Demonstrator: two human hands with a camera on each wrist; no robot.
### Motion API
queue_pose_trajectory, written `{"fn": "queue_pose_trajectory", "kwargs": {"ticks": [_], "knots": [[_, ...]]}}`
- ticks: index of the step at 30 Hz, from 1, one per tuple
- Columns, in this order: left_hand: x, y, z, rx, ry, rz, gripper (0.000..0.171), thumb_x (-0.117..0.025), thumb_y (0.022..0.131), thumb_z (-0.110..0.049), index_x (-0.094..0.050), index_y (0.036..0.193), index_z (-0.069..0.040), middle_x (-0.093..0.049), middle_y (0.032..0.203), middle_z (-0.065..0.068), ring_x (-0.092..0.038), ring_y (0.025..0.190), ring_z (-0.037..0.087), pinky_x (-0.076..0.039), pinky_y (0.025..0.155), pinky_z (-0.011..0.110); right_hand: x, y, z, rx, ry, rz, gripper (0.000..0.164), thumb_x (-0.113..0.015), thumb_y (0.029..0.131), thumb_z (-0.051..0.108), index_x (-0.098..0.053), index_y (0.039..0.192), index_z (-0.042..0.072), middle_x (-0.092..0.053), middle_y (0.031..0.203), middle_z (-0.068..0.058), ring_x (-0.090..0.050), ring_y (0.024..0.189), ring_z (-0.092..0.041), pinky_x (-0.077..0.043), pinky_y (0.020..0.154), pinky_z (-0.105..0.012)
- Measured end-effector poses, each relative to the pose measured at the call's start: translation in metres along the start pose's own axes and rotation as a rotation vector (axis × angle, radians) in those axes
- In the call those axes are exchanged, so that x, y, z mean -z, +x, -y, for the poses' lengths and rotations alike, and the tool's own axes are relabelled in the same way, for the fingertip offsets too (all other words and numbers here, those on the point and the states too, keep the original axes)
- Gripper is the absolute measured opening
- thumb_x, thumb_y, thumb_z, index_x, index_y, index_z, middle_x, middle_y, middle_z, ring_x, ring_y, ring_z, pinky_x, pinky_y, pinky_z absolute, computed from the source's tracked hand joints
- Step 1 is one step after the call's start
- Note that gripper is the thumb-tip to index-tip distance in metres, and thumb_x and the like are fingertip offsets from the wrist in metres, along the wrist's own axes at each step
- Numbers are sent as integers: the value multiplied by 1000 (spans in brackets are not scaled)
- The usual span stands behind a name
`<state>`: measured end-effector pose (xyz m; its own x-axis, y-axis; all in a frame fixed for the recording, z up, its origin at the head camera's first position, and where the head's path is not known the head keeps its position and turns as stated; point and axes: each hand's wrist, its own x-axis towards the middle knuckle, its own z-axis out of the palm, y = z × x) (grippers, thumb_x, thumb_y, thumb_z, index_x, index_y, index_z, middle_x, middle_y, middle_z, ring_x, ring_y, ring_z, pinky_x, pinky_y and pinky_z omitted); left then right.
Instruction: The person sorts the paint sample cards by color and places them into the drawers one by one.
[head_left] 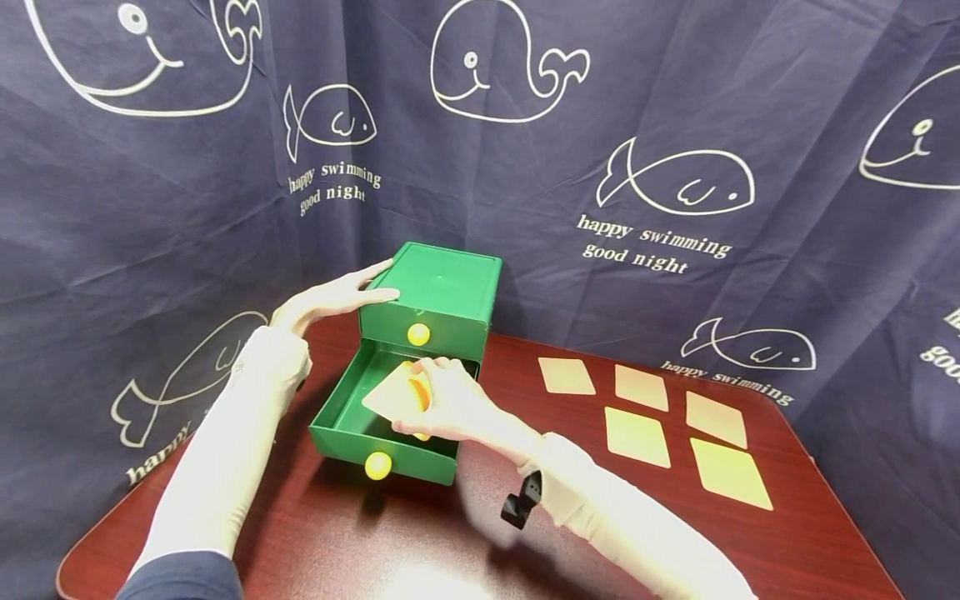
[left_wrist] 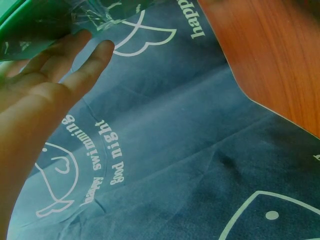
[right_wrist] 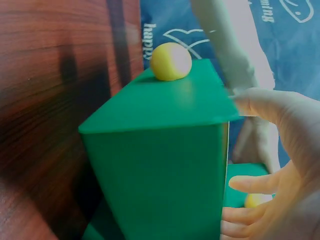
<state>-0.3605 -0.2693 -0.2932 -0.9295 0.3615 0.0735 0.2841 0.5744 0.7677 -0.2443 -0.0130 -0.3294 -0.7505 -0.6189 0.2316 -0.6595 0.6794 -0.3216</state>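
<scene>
Pale card held at the pulled-out lower drawer

The pale card [head_left: 392, 396] is tilted at the mouth of the lower drawer [head_left: 420, 467], within its walls as the head view has it; whether it touches the drawer floor cannot be told. The right grip [head_left: 453, 404] pinches it between thumb and fingers, with orange and yellow edges showing beside it. These may be more cards in one stack; their number is hidden.

The step in hand appears to be moving the card at the drawer, though one moment does not settle whether in or out. Either way, the next move calls for a flat, steady card kept clear of the drawer's side walls and the upper drawer [head_left: 457, 333] above. The left grip [head_left: 330, 298] rests on the top left edge of the green cabinet [head_left: 450, 279], fingers extended and curled round nothing, probably to steady it.

Counted outward: one cabinet, two drawers, the upper one closed; two round yellow knobs [head_left: 378, 466], one per drawer. To the right, five square cards [head_left: 637, 437] lie apart on the reddish-brown surface [head_left: 330, 525], three pale ones behind and two yellow in front. One dark blue curtain [head_left: 487, 192] with white whales and fish hangs behind.
</scene>
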Motion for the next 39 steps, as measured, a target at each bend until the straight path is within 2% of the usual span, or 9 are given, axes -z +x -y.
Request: {"fn": "queue_pose_trajectory", "kwargs": {"ticks": [8,13,16,19,24,28,32,35,39], "knots": [[0,2,3,-5,-16,-4,79,-58,96,-39,-10,157,-21,-28,157,13,-31,141,27,-20,121,48,-21,13,-6,-15,-73,16,73,-79,70,48,-56,127,10,-61,124,-8,-55,115,-29,-50,92,-41],[-1,5,4,-7,-8,2,80,-57,96,-41,-10,157,-21,-31,156,14,-34,140,28,-22,120,49,-18,6,-7,-8,-33,-26,68,-80,71,47,-60,122,9,-63,123,-6,-56,116,-27,-50,93,-40],[-2,6,5,-8,-8,2,79,-58,96,-41,-11,157,-22,-33,155,13,-35,139,27,-22,120,48,-14,-4,-9,-9,39,-104,57,-79,73,45,-64,115,9,-65,118,-5,-57,113,-25,-51,90,-40],[-2,6,6,-15,-28,7,78,-58,95,-40,-12,157,-23,-34,154,12,-35,139,26,-22,120,48,-12,-20,-18,8,99,-230,45,-77,76,40,-66,108,10,-68,110,-4,-58,109,-23,-50,90,-39],[0,3,5,-7,-32,7,81,-59,94,-42,-10,157,-25,-27,158,9,-27,143,24,-18,122,49,-11,-51,-49,-4,147,-425,35,-76,78,33,-68,104,10,-69,103,-5,-59,103,-23,-48,91,-39],[2,0,4,-2,-26,2,82,-59,94,-44,-10,157,-25,-25,159,7,-24,145,23,-16,122,49,-8,-73,-88,-100,107,-506,37,-77,78,31,-68,106,9,-68,105,-7,-59,105,-24,-47,93,-42],[2,0,5,-7,-23,3,81,-58,94,-44,-11,157,-27,-26,159,6,-23,145,23,-16,122,50,-5,-93,-137,-225,29,-560,43,-79,77,31,-66,108,4,-67,107,-16,-57,106,-33,-46,92,-48],[1,0,5,-3,-29,3,81,-59,94,-45,-11,156,-28,-25,159,3,-21,146,21,-15,122,49,-2,-108,-175,-366,4,-548,52,-78,77,35,-63,113,0,-62,112,-22,-51,110,-38,-44,93,-51],[1,1,4,0,-25,3,81,-59,93,-46,-11,156,-29,-24,160,2,-20,146,20,-14,122,48,-2,-128,-216,-587,-63,-470,70,-75,76,48,-55,123,0,-53,121,-25,-43,115,-43,-42,94,-56]]}}
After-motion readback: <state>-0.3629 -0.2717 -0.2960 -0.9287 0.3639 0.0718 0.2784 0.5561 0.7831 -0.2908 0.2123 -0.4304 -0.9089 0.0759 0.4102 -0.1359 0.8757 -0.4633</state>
